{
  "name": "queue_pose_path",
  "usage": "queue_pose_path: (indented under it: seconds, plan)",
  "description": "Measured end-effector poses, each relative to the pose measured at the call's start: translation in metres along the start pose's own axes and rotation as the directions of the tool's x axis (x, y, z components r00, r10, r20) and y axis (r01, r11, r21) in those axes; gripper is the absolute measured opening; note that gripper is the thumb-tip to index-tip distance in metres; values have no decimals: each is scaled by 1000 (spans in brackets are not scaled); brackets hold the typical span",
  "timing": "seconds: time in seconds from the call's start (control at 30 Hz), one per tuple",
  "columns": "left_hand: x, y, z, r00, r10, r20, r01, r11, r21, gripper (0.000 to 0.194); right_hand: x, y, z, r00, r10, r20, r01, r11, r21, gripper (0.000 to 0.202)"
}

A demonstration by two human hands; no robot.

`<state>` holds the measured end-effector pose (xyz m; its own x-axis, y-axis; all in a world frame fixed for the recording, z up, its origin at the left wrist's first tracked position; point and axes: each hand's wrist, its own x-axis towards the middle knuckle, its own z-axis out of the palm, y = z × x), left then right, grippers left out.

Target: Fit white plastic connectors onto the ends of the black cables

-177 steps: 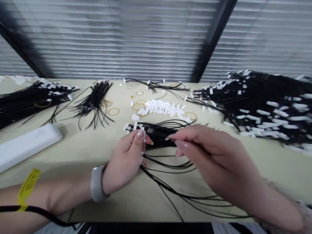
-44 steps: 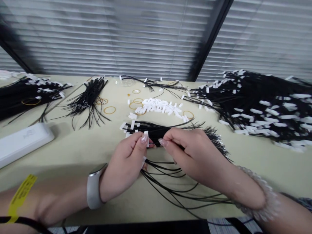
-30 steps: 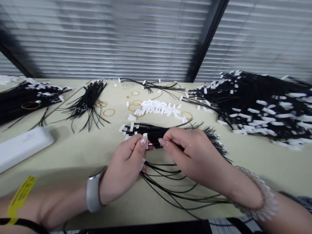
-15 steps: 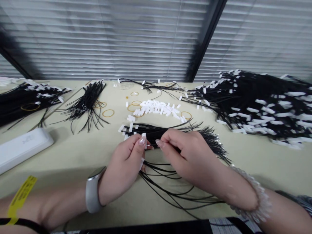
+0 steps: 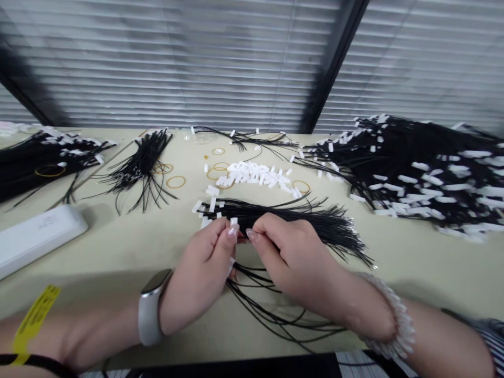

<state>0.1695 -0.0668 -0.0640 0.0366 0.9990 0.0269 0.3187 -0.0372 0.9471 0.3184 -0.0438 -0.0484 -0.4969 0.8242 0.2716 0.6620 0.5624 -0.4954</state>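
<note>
A person's left hand (image 5: 200, 278) pinches a white connector (image 5: 233, 227) at center frame, black wires (image 5: 271, 312) trailing below it; alongside, the right hand (image 5: 297, 257) keeps fingertips together, their hold hidden from us.

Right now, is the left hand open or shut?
Shut: the left hand is curled, its thumb pressing on a white plug.

The light was soft and dim
Faint shadows lay on the table (image 5: 137, 236) beside the white box (image 5: 43, 236); blinds (image 5: 220, 63) looked grey and smeary; black wires (image 5: 417, 144) sank into dark masses; print on the yellow label (image 5: 37, 317) blurred; wide-angle stretch tilted the window bars (image 5: 338, 60).
</note>
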Motion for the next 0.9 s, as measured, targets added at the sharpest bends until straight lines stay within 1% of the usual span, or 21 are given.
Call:
queue_pose_path:
  seconds: [0.1, 0.2, 0.27, 0.33, 0.37, 0.4, 0.43, 0.5, 0.53, 0.57, 0.6, 0.63, 0.67, 0.77, 0.83, 0.9]
  plan:
    - [-1, -1, 0, 1000, 4, -15, -4, 1000, 6, 35, 0, 0, 3, 1000, -11, 2, 11, 1000, 2, 15]
    - [2, -2, -1, 1000, -2, -13, 2, 999, -42, 35, 2, 2, -4, 999, -40, -5, 40, 999, 14, 14]
    - [5, -3, 0, 999, -32, -32, 27, 992, -121, 35, 3, 3, -15, 993, -92, -75, 93, 996, 16, 10]
    - [8, -5, 0, 994, -75, -78, 57, 974, -218, 35, 3, 4, -30, 969, -164, -187, 162, 986, -25, 7]
    - [10, -6, 1, 990, -94, -105, 64, 963, -262, 35, 2, 4, -37, 955, -200, -217, 193, 980, -54, 6]
    - [12, -7, 1, 986, -108, -125, 66, 953, -297, 36, 0, 4, -43, 951, -231, -203, 219, 972, -83, 7]
    - [13, -8, 2, 984, -115, -139, 65, 945, -321, 36, -3, 3, -47, 958, -252, -136, 238, 965, -107, 10]
    - [15, -8, 2, 980, -120, -161, 60, 939, -337, 36, -8, 3, -52, 966, -239, 100, 252, 954, -161, 19]
    - [15, -9, 3, 977, -123, -173, 58, 940, -337, 36, -11, 3, -52, 951, -212, 227, 258, 946, -195, 23]
    - [15, -9, 3, 975, -125, -185, 57, 941, -334, 36, -13, 3, -51, 929, -182, 323, 264, 936, -232, 25]
    - [14, -9, 3, 972, -126, -199, 54, 942, -330, 36, -14, 4, -49, 912, -158, 379, 268, 928, -258, 25]
    - [14, -9, 3, 970, -125, -207, 53, 945, -322, 36, -15, 5, -48, 908, -140, 394, 261, 926, -273, 23]
    - [14, -9, 2, 969, -126, -213, 55, 948, -312, 37, -16, 6, -46, 914, -126, 386, 245, 929, -276, 20]
    - [13, -8, 2, 963, -145, -228, 71, 950, -303, 37, -16, 8, -44, 940, -101, 326, 192, 946, -260, 15]
    - [14, -7, 2, 957, -152, -246, 72, 949, -307, 36, -16, 11, -42, 929, -127, 348, 219, 945, -242, 19]
    - [13, -6, 2, 953, -145, -265, 60, 951, -304, 34, -16, 13, -38, 913, -192, 360, 274, 942, -192, 21]
